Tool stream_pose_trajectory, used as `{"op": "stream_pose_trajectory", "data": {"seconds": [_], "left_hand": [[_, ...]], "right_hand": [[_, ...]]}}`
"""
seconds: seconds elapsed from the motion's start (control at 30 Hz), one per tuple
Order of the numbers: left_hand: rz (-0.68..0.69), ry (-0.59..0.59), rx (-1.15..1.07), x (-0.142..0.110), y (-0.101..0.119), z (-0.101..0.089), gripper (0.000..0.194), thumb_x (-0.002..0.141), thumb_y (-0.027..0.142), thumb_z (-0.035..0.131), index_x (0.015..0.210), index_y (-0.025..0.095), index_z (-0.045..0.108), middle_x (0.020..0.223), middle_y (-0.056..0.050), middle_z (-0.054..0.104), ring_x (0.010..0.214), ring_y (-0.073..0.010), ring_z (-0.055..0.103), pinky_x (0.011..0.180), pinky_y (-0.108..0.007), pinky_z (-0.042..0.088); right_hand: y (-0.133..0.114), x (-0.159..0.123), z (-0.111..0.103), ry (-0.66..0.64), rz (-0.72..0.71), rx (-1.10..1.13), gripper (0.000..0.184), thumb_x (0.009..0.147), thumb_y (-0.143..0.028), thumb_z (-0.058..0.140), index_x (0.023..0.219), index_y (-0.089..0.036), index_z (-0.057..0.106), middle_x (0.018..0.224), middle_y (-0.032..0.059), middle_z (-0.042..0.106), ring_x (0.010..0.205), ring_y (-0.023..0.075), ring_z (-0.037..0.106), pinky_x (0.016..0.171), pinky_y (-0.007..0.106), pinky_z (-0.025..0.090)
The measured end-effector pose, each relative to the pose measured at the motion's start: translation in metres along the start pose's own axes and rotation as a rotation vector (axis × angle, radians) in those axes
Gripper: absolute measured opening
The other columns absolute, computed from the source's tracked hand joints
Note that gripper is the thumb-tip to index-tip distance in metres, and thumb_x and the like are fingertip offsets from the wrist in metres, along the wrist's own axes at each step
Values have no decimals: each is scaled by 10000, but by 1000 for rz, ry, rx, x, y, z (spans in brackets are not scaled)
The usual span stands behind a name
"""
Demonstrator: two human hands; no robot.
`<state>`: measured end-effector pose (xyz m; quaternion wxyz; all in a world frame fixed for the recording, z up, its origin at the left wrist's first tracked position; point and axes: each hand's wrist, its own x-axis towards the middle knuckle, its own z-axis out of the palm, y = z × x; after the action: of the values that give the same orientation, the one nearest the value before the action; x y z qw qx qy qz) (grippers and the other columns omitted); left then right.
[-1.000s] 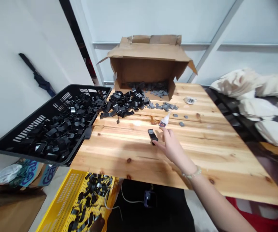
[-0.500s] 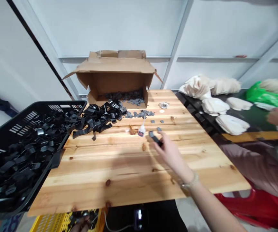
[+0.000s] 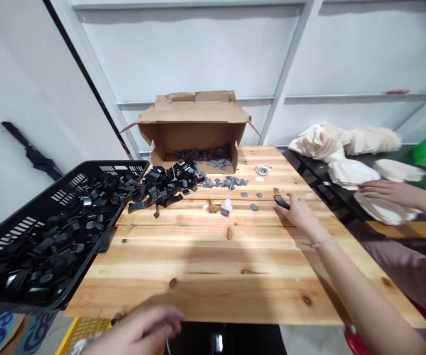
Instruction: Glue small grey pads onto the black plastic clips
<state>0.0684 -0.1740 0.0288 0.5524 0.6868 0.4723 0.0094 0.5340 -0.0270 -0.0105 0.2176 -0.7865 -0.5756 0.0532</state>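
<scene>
My right hand (image 3: 298,213) rests on the pine table (image 3: 198,266), with a small black plastic clip (image 3: 281,201) pinched between thumb and fingers. Just left of it lie several small grey pads (image 3: 253,198). A white glue bottle (image 3: 227,208) stands upright further left. My left hand (image 3: 139,329) is at the table's near edge, its fingers curled and blurred, and anything inside them is hidden. A heap of black plastic clips (image 3: 164,190) lies at the back left of the table.
A black slotted basket (image 3: 124,166) of clips overhangs the left edge. An open cardboard box (image 3: 194,116) holds grey pads at the back. A co-worker's hand (image 3: 390,192) reaches over cream fabric pieces (image 3: 349,172) on the right. A yellow crate (image 3: 87,328) sits below the near edge.
My right hand has moved right across the table with the clip. My left hand and the co-worker's hand have come into view, and the view has shifted as my head turned.
</scene>
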Motion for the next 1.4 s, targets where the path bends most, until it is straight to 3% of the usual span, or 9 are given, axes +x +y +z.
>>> {"op": "stream_pose_trajectory", "data": {"seconds": [0.07, 0.17, 0.3, 0.43, 0.53, 0.7, 1.03, 1.2, 1.4], "left_hand": [[95, 208, 47, 15, 10, -20, 393, 911, 476, 419, 1240, 323, 572, 1258, -19, 614, 1152, -199, 565, 1043, -325, 407], [206, 558, 306, 58, 19, -62, 467, 884, 476, 458, 1289, 254, 525, 1345, -69, 535, 1268, -231, 459, 1113, -390, 313], [-5, 1039, 586, 131, 26, -134, 655, 832, 488, 525, 1387, 161, 412, 1481, -137, 356, 1380, -297, 282, 1150, -434, 213], [-145, 1173, 537, 180, 26, -193, 699, 857, 579, 414, 1418, 166, 360, 1485, -192, 322, 1364, -403, 275, 1075, -599, 239], [-203, 1140, 503, 197, 19, -210, 668, 852, 627, 372, 1348, 191, 479, 1446, -187, 391, 1276, -406, 421, 1019, -567, 347], [-133, 1072, 586, 205, 8, -189, 567, 850, 623, 397, 1266, 278, 570, 1482, -99, 371, 1323, -349, 389, 1085, -529, 289], [21, 922, 714, 181, 3, -134, 505, 894, 506, 421, 1354, 309, 493, 1508, -33, 358, 1419, -351, 185, 1116, -611, 119], [125, 847, 734, 168, 8, -114, 401, 928, 439, 407, 1259, 298, 584, 1411, -31, 500, 1375, -290, 317, 1138, -563, 98], [252, 668, 732, 144, 12, -92, 301, 898, 387, 491, 1103, 279, 682, 1304, -44, 601, 1253, -269, 491, 1122, -509, 228]], "right_hand": [[-13, -4, -4, -6, -29, 49, 586, 807, -381, 588, 1269, -40, 470, 1090, 300, 579, 941, 361, 610, 764, 439, 447], [-46, -15, 2, -113, -138, 188, 521, 809, -392, 593, 1237, -104, 517, 1053, 201, 628, 865, 269, 631, 750, 368, 470], [-98, -35, 33, -262, -285, 378, 493, 748, -375, 666, 1182, -162, 573, 1031, 112, 665, 811, 192, 629, 722, 295, 480], [-129, -47, 65, -204, -304, 482, 397, 769, -321, 620, 1115, -131, 582, 1027, 109, 651, 862, 189, 600, 759, 301, 457], [-134, -48, 77, -156, -300, 525, 277, 797, -307, 569, 998, -120, 607, 936, 90, 647, 816, 182, 575, 737, 295, 437], [-127, -47, 83, -138, -301, 568, 231, 832, -326, 517, 875, -133, 637, 798, 57, 622, 736, 171, 534, 688, 283, 404], [-122, -52, 82, -158, -298, 601, 242, 824, -365, 519, 840, -145, 620, 734, 33, 581, 675, 159, 491, 626, 266, 376], [-122, -53, 81, -173, -293, 614, 251, 831, -375, 514, 846, -144, 612, 726, 28, 579, 651, 153, 490, 605, 258, 372], [-122, -53, 81, -195, -298, 620, 242, 827, -359, 511, 853, -141, 613, 731, 31, 593, 658, 154, 501, 601, 256, 375]]}}
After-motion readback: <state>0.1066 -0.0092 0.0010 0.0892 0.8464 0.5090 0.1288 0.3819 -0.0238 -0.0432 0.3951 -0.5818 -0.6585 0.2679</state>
